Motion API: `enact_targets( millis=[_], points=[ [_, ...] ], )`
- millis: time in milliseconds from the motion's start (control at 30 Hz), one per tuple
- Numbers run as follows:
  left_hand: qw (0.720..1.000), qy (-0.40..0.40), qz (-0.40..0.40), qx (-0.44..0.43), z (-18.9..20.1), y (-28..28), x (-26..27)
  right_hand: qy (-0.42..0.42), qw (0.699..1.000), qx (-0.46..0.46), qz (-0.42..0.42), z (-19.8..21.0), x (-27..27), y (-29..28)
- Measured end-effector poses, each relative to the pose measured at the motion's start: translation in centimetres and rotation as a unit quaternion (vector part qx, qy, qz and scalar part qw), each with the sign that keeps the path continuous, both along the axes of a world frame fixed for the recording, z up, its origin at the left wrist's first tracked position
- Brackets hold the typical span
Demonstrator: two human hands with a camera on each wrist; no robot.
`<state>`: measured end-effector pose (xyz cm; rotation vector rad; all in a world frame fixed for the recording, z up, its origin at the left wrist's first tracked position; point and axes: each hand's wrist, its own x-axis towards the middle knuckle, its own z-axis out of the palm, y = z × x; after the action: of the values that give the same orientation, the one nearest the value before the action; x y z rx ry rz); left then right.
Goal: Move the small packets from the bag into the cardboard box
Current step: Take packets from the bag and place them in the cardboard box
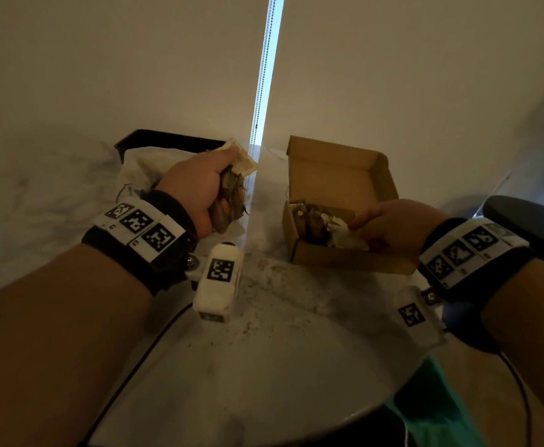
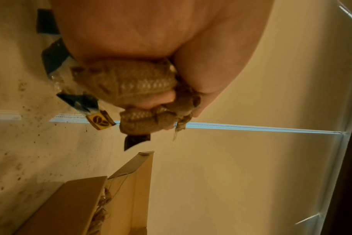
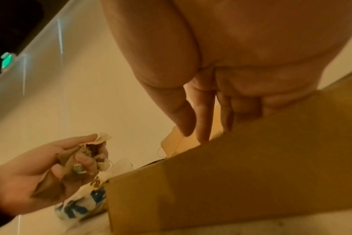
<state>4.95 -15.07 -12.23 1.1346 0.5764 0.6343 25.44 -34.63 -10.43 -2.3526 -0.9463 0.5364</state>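
My left hand [image 1: 212, 191] grips a bunch of small brown packets [image 1: 228, 204] a little above the white, blue-printed bag [image 1: 135, 169]. The left wrist view shows fingers curled round the mesh packets [image 2: 131, 82]; the right wrist view shows the same bunch [image 3: 84, 155] over the bag [image 3: 80, 206]. The open cardboard box [image 1: 328, 256] stands to the right with its lid up and holds several packets [image 1: 315, 221]. My right hand [image 1: 390, 224] lies over the box's near right corner. Its fingers [image 3: 203, 127] are straight, reach behind the box wall [image 3: 231, 182] and hold nothing.
A black tray [image 1: 167, 140] sits behind the bag. Dark crumbs [image 1: 264, 285] speckle the round marble table between bag and box. A black rounded object [image 1: 528, 217] is at the right, green cloth [image 1: 435, 398] below the table edge, and a cable [image 1: 135, 366] at the front left.
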Motion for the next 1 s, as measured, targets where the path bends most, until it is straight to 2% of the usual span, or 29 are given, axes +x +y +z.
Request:
enact_targets(
  millis=[233, 300, 367, 433, 500, 600, 667, 833, 1000],
  points=[
    [0.999, -0.003, -0.026, -0.043, 0.3, -0.3, -0.2, -0.125, 0.989, -0.079, 0.018, 1.6, 0.0, 0.2],
    [0.998, -0.015, -0.015, -0.056, 0.5, -0.5, -0.2, -0.157, 0.986, -0.056, 0.019, 2.8, -0.6, 0.6],
    [0.997, -0.033, -0.002, -0.064, 0.8, -0.8, -0.3, -0.158, 0.987, 0.015, 0.024, 3.8, -1.6, 1.5],
    [0.997, -0.040, -0.006, -0.070, 1.0, -1.0, -0.3, -0.080, 0.990, 0.114, 0.037, 4.3, -3.0, 2.8],
    [0.997, -0.037, -0.004, -0.067, 1.1, -1.0, -0.3, 0.012, 0.980, 0.192, 0.053, 4.5, -4.4, 4.6],
    [0.998, -0.029, 0.004, -0.053, 1.3, -1.0, -0.3, 0.160, 0.946, 0.273, 0.063, 4.3, -6.1, 7.9],
    [0.999, -0.025, 0.011, -0.044, 1.3, -0.9, -0.3, 0.226, 0.927, 0.291, 0.071, 3.7, -6.8, 9.8],
    [1.000, -0.013, 0.002, -0.022, 0.8, -0.5, -0.1, 0.321, 0.882, 0.329, 0.100, 0.5, -7.2, 12.2],
    [1.000, 0.012, -0.014, 0.016, 0.4, 0.0, 0.1, 0.357, 0.852, 0.372, 0.088, -1.2, -6.3, 12.0]
  ],
)
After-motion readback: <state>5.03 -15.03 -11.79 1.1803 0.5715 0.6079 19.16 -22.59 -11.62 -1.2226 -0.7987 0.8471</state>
